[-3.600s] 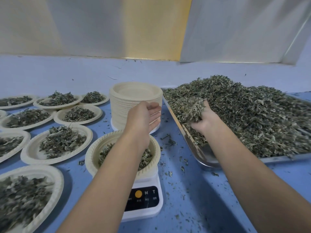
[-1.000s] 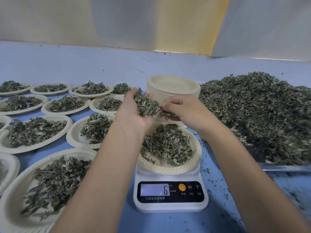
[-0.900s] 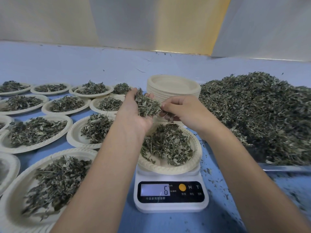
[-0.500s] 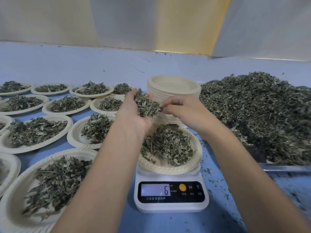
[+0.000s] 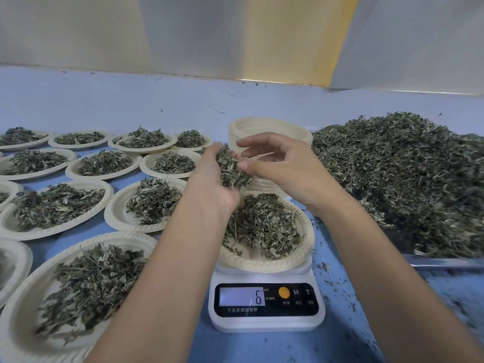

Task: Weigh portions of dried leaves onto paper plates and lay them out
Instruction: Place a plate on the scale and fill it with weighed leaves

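My left hand point(image 5: 212, 182) cups a clump of dried leaves point(image 5: 231, 169) above the paper plate point(image 5: 262, 263). The clump's long axis runs from my fingertips down to my palm, pointing away from me. My right hand point(image 5: 285, 169) is loosely spread, thumb touching the clump. The plate, piled with leaves, sits on the scale point(image 5: 267, 320) near the counter's point(image 5: 262, 348) front edge. Its display faces me and reads 6. Filled plates point(image 5: 117, 224) spread toward the left edge, the leaf heap point(image 5: 406, 184) lies toward the right, and the plate stack point(image 5: 275, 127) stands behind my hands.
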`<action>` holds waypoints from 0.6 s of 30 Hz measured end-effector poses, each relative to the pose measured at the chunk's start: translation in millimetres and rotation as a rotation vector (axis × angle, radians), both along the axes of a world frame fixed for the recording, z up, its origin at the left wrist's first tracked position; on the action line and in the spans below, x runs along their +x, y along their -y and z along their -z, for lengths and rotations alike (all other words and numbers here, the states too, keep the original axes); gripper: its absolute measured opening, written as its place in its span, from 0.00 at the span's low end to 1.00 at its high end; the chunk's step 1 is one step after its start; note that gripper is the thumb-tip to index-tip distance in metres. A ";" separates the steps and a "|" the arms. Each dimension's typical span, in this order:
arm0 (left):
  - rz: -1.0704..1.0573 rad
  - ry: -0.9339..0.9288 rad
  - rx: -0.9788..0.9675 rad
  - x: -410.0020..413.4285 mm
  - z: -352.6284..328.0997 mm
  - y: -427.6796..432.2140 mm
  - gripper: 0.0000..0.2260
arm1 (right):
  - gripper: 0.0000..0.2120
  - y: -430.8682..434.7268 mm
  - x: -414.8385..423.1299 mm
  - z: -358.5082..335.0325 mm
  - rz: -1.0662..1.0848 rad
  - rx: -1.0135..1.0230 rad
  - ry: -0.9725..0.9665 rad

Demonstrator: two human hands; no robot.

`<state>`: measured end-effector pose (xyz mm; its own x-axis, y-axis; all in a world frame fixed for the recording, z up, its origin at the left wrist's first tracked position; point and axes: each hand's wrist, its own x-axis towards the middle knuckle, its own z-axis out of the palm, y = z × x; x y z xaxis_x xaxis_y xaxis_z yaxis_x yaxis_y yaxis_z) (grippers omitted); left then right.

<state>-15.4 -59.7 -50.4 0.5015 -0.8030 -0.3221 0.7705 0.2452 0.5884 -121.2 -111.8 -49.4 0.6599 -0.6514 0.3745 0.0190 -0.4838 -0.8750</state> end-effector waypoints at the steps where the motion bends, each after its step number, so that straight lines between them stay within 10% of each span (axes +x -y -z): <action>1: -0.004 0.002 0.019 -1.2 0.3 0.5 0.11 | 0.13 -2.0 1.3 0.6 -0.008 -0.013 -0.031; 18: -0.051 -0.066 -0.035 6.8 5.7 2.1 0.10 | 0.11 -2.9 5.9 2.3 0.084 0.030 0.071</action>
<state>-8.6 -61.8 -56.1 0.5204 -0.7885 -0.3278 0.7934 0.3045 0.5270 -115.4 -108.9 -51.7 0.5749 -0.7152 0.3974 0.0414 -0.4596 -0.8872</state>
